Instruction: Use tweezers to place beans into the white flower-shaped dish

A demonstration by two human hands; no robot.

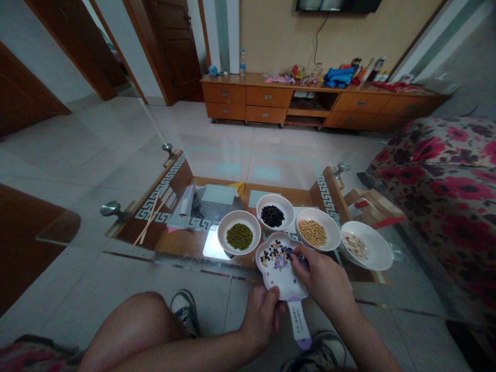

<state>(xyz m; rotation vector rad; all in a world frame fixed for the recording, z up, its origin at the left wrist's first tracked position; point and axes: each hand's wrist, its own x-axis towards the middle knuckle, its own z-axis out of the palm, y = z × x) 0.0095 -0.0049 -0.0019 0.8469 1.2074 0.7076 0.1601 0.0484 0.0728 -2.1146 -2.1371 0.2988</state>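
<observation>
Beans [273, 251], black and yellow mixed, on the far half of the plate [284, 281] in the head view, just left of the right hand [323, 276], farther from the left hand [260, 312]. Pinched in the right: thin dark tool [293, 252] (tweezers or stick, cannot tell), tip among the beans. Gripped by the left at the near edge, with handle [297, 320] toward the body. Counted: one plate, four bowls [377, 250] on the tabletop [182, 243], two chopsticks [150, 219].
</observation>
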